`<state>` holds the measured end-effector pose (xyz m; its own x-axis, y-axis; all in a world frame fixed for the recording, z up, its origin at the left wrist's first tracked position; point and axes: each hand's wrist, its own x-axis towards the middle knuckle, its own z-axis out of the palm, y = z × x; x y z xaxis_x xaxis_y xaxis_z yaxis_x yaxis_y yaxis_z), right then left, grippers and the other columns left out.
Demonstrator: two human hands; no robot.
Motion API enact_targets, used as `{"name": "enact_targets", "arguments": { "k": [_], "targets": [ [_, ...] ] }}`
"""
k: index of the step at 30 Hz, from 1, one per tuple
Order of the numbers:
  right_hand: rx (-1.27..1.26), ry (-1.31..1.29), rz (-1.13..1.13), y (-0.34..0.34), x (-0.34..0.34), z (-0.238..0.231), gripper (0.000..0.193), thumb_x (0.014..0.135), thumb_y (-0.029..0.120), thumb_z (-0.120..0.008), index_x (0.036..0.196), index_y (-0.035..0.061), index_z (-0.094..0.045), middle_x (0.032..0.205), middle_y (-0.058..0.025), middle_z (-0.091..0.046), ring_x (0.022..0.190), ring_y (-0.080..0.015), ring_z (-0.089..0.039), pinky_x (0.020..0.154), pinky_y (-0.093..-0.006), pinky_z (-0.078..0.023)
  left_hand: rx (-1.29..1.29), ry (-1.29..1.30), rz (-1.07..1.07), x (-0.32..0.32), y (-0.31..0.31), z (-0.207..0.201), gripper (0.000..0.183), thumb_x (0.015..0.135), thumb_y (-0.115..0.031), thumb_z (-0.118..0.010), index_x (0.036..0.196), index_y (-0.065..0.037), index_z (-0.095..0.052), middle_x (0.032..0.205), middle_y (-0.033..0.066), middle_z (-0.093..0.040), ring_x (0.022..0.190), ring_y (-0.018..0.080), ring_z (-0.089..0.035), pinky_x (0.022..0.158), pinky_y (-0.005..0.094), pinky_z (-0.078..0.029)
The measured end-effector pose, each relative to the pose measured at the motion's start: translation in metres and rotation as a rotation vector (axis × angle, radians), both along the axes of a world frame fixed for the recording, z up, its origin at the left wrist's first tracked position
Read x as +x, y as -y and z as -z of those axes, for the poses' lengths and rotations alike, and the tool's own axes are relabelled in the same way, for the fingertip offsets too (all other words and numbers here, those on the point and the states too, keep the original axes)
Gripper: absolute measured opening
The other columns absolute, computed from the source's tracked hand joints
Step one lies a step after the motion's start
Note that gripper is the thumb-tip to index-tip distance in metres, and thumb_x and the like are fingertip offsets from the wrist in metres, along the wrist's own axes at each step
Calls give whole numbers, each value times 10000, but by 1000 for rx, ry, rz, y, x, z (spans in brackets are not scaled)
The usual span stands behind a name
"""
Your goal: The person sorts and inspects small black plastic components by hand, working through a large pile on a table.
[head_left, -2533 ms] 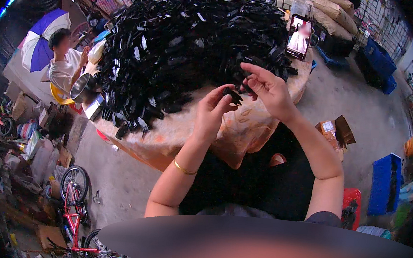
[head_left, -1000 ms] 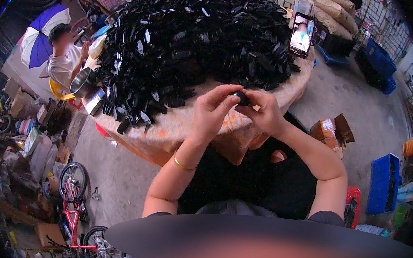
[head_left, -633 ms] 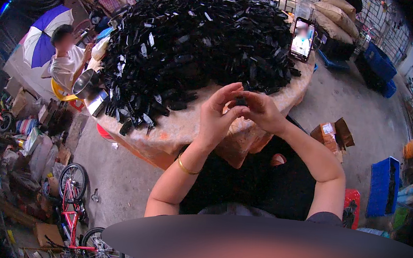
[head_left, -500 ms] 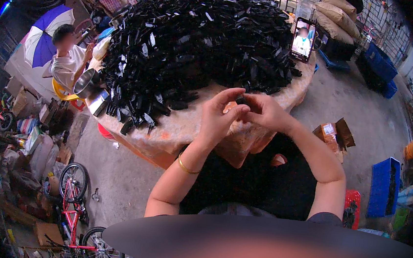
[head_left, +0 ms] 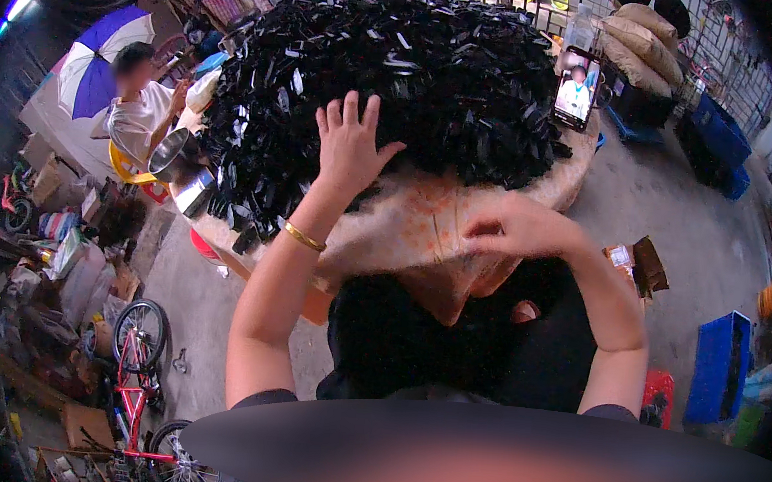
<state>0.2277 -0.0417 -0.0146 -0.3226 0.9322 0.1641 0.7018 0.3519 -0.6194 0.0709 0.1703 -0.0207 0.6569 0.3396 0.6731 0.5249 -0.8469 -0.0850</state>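
A large heap of flat, shiny black pieces covers most of a table with a pale, orange-stained cloth. My left hand, a gold bangle at its wrist, reaches over the near slope of the heap. Its fingers are spread and nothing shows in its grasp. Above the bare cloth at the near right edge is my right hand, its fingers bent together and pointing left. Whatever may lie between those fingertips is hidden.
A phone stands upright at the table's right side. A metal bowl sits at the left edge, near a seated person. On the floor are a red bicycle, an open cardboard box and a blue crate.
My hands were together over the table's front edge around a small dark piece. Now they are apart: the left has moved forward and left onto the heap, the right slightly right and down.
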Motion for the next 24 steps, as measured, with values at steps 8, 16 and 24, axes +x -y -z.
{"name": "enact_targets", "arguments": {
  "k": [8, 16, 24],
  "targets": [
    [803, 249, 501, -124, 20, -16, 314, 740, 163, -629, 1016, 26, -569, 981, -132, -594, 947, -280, -541, 807, -356, -437, 89, 52, 152, -3, 20, 15, 522, 638, -327, -682, 1091, -140, -504, 1049, 130, -451, 852, 276, -459, 823, 423, -334],
    [553, 412, 798, -199, 25, -12, 344, 740, 213, -622, 1050, 74, -575, 978, -104, -609, 957, -279, -540, 813, -397, -433, -81, -168, 228, -4, 52, 33, 505, 725, -364, -596, 1140, -89, -512, 1239, 223, -378, 1006, 342, -439, 835, 432, -375],
    [709, 400, 523, -191, 23, -10, 99, 714, 121, -621, 790, 58, -624, 905, -89, -629, 853, -248, -584, 785, -374, -438, -94, -158, 272, -13, 68, 37, 511, 733, -337, -575, 1157, -64, -496, 1327, 276, -272, 1104, 422, -384, 928, 478, -323]
  ]
}}
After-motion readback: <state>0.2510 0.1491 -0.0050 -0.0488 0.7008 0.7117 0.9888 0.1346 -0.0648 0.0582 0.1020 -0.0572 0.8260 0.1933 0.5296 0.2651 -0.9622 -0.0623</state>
